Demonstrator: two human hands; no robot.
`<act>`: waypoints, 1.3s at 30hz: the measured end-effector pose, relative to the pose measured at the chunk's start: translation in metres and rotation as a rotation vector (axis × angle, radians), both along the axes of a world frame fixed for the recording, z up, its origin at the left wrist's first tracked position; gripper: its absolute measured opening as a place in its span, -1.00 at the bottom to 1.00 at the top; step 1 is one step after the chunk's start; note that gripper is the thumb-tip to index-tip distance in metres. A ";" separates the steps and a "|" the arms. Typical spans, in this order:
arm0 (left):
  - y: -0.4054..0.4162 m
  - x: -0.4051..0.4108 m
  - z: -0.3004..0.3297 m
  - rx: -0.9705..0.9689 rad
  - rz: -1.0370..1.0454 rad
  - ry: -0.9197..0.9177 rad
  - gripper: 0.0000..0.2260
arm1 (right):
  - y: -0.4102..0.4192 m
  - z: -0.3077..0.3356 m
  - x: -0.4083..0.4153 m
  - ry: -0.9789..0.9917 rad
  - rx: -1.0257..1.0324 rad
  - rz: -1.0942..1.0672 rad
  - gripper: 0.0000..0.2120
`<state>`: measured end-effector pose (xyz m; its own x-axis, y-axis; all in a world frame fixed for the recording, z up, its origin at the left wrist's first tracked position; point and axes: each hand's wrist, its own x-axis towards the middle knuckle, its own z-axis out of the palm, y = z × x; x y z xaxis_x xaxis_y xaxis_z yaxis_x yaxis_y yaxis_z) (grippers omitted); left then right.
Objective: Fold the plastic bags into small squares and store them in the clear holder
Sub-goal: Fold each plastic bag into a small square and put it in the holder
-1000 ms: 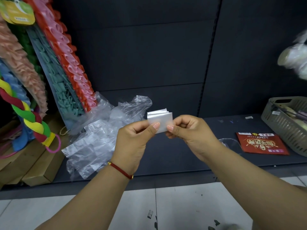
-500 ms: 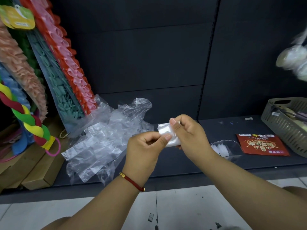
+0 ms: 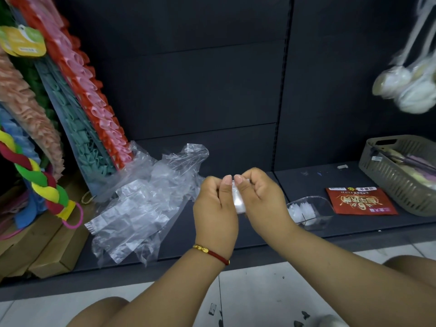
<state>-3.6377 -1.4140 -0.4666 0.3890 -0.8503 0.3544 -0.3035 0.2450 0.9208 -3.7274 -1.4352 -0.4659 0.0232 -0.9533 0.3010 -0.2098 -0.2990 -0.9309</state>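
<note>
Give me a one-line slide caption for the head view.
Left hand and right hand pinch a small folded clear plastic bag above the dark shelf, near the clear plastic holder.

A: How many views?

B: 1, from the person's head, facing forward and down at a low dark shelf (image 3: 236,234).

A: How near?

B: Close. Both forearms come up from the bottom edge, the hands mid-frame. The wide lens bends the back panel (image 3: 200,79); floor tiles (image 3: 271,291) fill the bottom.
</note>
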 end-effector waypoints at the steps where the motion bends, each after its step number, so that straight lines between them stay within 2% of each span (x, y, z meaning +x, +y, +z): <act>1: 0.002 -0.004 0.002 -0.019 0.000 0.000 -0.72 | 0.002 0.002 -0.002 -0.001 -0.010 -0.012 -0.77; 5: 0.003 -0.016 0.009 -0.046 -0.061 0.009 -0.73 | 0.012 0.009 -0.015 -0.027 -0.050 -0.058 -0.78; 9: -0.002 -0.023 0.014 0.010 -0.269 0.094 -0.70 | 0.015 0.014 -0.039 -0.037 -0.023 -0.057 -0.80; 17: -0.041 -0.032 0.012 0.103 -0.488 -0.009 -0.75 | -0.011 0.029 -0.107 0.372 0.084 -0.006 -0.87; 25: -0.091 -0.074 -0.009 0.140 -0.573 -0.045 -0.83 | -0.055 0.019 -0.146 0.484 0.158 -0.097 -0.86; 27: -0.103 -0.085 -0.021 0.168 -0.557 -0.118 -0.88 | -0.072 0.006 -0.162 0.504 0.184 -0.188 -0.83; 30: -0.124 -0.094 -0.045 0.282 -0.551 -0.319 -0.63 | -0.097 -0.021 -0.190 0.472 0.279 -0.377 -0.80; 32: -0.136 -0.098 -0.065 0.362 -0.605 -0.393 -0.54 | -0.110 -0.043 -0.208 0.415 0.349 -0.469 -0.82; 39: -0.162 -0.115 -0.140 0.571 -0.746 -0.633 -0.45 | -0.140 -0.120 -0.236 0.376 0.532 -0.605 -0.80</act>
<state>-3.7531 -1.5758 -0.6068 -0.3942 -0.8954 -0.2071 -0.7087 0.1527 0.6888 -3.9630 -1.5750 -0.5862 -0.5217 -0.8459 -0.1110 -0.5116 0.4143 -0.7528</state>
